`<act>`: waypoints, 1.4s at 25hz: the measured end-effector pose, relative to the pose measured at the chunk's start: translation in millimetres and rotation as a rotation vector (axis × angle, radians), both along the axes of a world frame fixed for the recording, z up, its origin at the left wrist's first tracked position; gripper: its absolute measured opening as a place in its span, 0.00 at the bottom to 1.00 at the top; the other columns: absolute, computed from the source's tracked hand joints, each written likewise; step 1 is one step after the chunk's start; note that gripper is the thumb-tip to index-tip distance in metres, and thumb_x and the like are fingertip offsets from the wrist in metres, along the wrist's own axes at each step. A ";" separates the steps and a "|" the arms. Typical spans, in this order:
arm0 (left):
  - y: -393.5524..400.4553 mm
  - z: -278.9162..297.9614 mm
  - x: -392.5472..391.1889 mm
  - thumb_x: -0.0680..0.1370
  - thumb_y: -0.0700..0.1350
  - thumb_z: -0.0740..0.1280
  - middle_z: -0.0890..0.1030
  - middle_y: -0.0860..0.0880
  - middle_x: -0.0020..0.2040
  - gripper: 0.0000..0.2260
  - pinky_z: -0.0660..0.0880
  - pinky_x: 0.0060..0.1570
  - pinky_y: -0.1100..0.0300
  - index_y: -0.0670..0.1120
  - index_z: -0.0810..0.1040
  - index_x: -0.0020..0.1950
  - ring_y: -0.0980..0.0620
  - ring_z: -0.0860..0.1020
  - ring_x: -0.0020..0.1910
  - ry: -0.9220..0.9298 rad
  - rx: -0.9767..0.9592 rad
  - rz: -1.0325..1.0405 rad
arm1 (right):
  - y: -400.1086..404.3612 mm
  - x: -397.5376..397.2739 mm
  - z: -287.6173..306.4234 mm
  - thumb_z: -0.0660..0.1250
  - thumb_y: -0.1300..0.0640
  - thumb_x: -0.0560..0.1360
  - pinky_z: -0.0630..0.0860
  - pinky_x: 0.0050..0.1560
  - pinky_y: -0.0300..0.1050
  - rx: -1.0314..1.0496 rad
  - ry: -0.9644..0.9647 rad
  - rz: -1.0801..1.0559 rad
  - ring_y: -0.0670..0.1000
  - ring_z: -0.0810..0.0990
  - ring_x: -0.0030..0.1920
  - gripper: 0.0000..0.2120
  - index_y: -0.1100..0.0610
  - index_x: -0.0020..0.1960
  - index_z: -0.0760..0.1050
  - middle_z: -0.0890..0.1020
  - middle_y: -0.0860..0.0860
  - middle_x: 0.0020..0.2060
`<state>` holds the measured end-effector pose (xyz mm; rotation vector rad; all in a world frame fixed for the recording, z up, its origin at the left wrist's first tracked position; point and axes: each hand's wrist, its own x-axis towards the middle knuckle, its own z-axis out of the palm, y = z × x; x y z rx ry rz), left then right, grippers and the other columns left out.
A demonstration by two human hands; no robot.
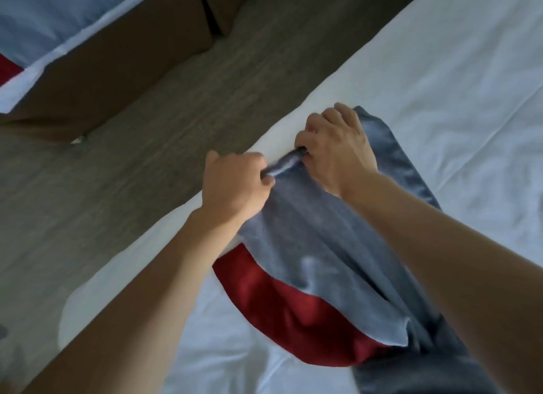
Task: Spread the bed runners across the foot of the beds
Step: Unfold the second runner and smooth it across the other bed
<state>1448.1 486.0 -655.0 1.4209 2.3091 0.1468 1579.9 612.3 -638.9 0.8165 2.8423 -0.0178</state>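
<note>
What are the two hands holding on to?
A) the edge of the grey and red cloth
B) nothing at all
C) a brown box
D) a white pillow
A: the left hand and the right hand both curl their fingers round the bunched edge of the grey and red bed runner, which lies on the white bed.

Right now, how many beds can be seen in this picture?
2. The near bed with white sheets lies under both hands and the grey-and-red runner. The second bed is at the top left, across the floor; only part of it shows.
</note>
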 end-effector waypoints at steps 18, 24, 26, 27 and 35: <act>-114.3 30.7 -11.3 0.69 0.54 0.58 0.78 0.55 0.33 0.09 0.66 0.55 0.49 0.51 0.73 0.37 0.52 0.78 0.40 -0.156 -0.098 0.173 | -88.0 -39.7 24.0 0.62 0.57 0.77 0.50 0.78 0.61 -0.010 0.000 0.163 0.54 0.70 0.69 0.23 0.49 0.71 0.69 0.76 0.51 0.65; -115.0 25.0 3.0 0.70 0.59 0.63 0.81 0.54 0.40 0.12 0.63 0.53 0.52 0.52 0.77 0.43 0.50 0.77 0.46 -0.014 -0.120 0.077 | -87.4 -56.2 25.4 0.65 0.56 0.77 0.49 0.77 0.63 -0.073 -0.141 0.281 0.54 0.66 0.72 0.26 0.46 0.74 0.65 0.73 0.48 0.68; -114.5 17.8 8.9 0.70 0.55 0.63 0.79 0.52 0.37 0.08 0.61 0.48 0.52 0.52 0.71 0.38 0.48 0.74 0.41 -0.007 -0.094 0.027 | -82.0 -65.7 17.4 0.64 0.54 0.78 0.49 0.77 0.64 -0.075 -0.216 0.299 0.54 0.68 0.70 0.20 0.46 0.70 0.70 0.75 0.48 0.65; -113.7 15.5 11.2 0.70 0.52 0.64 0.79 0.52 0.36 0.07 0.59 0.46 0.52 0.52 0.69 0.37 0.48 0.72 0.39 -0.023 -0.078 0.010 | -79.4 -70.2 14.2 0.63 0.54 0.78 0.49 0.77 0.64 -0.072 -0.241 0.299 0.54 0.69 0.69 0.17 0.47 0.67 0.74 0.76 0.48 0.63; -104.6 6.8 -1.4 0.70 0.43 0.69 0.75 0.50 0.31 0.10 0.58 0.41 0.53 0.49 0.67 0.35 0.48 0.69 0.33 -0.028 0.002 0.032 | -75.5 -95.7 2.7 0.66 0.54 0.77 0.54 0.76 0.65 -0.046 -0.294 0.267 0.56 0.75 0.62 0.09 0.52 0.55 0.80 0.80 0.50 0.53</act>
